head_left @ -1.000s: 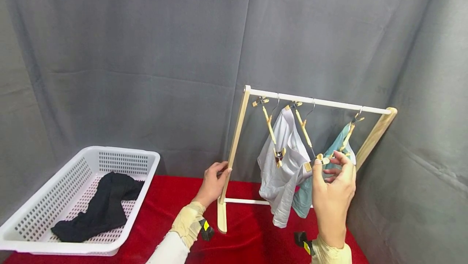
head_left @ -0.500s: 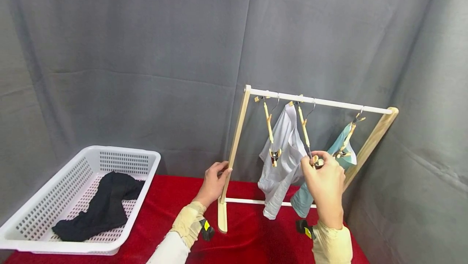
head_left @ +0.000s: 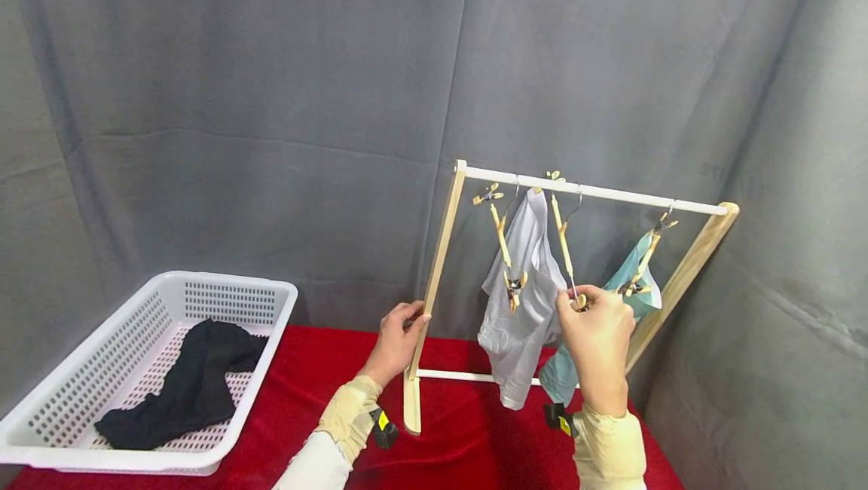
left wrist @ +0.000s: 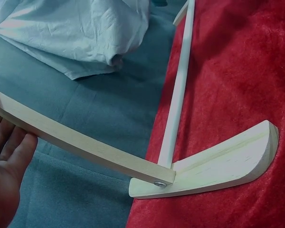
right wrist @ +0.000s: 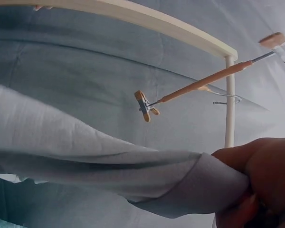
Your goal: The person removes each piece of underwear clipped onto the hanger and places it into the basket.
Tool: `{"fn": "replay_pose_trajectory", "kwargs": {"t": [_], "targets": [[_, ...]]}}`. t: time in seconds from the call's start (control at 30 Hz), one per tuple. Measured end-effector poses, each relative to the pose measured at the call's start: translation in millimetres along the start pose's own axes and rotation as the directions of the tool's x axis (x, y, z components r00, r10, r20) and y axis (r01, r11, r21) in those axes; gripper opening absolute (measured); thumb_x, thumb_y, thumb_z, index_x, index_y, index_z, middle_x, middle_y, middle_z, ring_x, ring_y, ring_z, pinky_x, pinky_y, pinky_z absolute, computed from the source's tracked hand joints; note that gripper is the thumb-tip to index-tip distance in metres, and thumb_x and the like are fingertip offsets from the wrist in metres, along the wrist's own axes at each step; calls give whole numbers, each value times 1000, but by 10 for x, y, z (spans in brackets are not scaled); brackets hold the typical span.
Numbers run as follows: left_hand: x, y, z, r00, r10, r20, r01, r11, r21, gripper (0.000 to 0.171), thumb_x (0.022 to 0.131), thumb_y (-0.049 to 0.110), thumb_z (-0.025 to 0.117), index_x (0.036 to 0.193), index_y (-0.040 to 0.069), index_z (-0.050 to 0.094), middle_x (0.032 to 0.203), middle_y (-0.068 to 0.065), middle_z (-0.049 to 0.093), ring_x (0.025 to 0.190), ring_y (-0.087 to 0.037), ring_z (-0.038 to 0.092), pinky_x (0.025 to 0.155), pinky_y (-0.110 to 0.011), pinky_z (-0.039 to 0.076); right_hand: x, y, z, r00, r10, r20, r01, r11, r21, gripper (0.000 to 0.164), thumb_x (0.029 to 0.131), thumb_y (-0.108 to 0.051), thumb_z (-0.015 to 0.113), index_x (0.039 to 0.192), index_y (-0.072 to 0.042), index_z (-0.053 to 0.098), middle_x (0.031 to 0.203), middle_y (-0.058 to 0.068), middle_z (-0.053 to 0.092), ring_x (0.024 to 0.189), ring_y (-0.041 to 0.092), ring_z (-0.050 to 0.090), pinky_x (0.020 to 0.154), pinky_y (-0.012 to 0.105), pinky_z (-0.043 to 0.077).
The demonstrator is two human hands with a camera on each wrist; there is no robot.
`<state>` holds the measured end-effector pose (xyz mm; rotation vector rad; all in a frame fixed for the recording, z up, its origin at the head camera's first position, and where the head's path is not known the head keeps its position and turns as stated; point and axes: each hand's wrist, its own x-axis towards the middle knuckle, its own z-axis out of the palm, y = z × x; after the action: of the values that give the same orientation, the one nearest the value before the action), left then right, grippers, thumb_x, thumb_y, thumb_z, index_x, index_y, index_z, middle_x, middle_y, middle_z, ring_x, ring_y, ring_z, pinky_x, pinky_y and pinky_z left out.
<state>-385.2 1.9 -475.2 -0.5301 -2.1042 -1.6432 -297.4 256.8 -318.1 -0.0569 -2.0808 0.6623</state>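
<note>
My left hand (head_left: 395, 339) holds the left wooden post (head_left: 439, 264) of a small clothes rack, fingers behind it. From the rack's white rail hangs a light grey garment (head_left: 518, 324), one upper corner at the far clip of the middle hanger (head_left: 561, 234). My right hand (head_left: 600, 339) pinches the hanger's near clip (head_left: 580, 301) together with the garment's other corner. In the right wrist view the grey cloth (right wrist: 190, 185) runs up to the fingers; how the clip sits on it is hidden. A bare clip hanger (head_left: 502, 234) hangs left of it.
A teal garment (head_left: 559, 377) hangs from the right hanger (head_left: 644, 260), behind my right hand. At left a white perforated basket (head_left: 271, 324) holds a black garment (head_left: 197, 384). Red cloth (head_left: 312, 399) covers the table; grey curtains (head_left: 271, 98) stand behind and to the right.
My right hand has moved left and its fingers have closed round the near clip. The middle hanger has turned, its far clip rising toward the rail. My left hand stays put.
</note>
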Motion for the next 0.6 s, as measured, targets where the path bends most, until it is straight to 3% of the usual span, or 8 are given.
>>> {"fn": "replay_pose_trajectory", "kwargs": {"t": [0.3, 0.6], "targets": [[-1, -19, 20, 1000, 15, -16, -15, 1000, 18, 34, 100, 8, 64, 128, -11, 63, 112, -20, 66, 107, -34, 65, 92, -46, 57, -37, 7, 59, 997, -39, -71, 39, 999, -14, 14, 85, -8, 69, 80, 1, 78, 58, 16, 66, 58, 45, 61, 54, 51, 40], [12, -18, 24, 999, 28, -35, -28, 1000, 2, 32, 100, 6, 63, 126, -12, 63, 112, -22, 66, 106, -35, 66, 91, -47, 57, -40, 44, 92, 988, -73, -134, 76, 997, 15, 17, 88, -5, 66, 76, 3, 75, 55, 16, 65, 50, 37, 58, 52, 47, 40]]}}
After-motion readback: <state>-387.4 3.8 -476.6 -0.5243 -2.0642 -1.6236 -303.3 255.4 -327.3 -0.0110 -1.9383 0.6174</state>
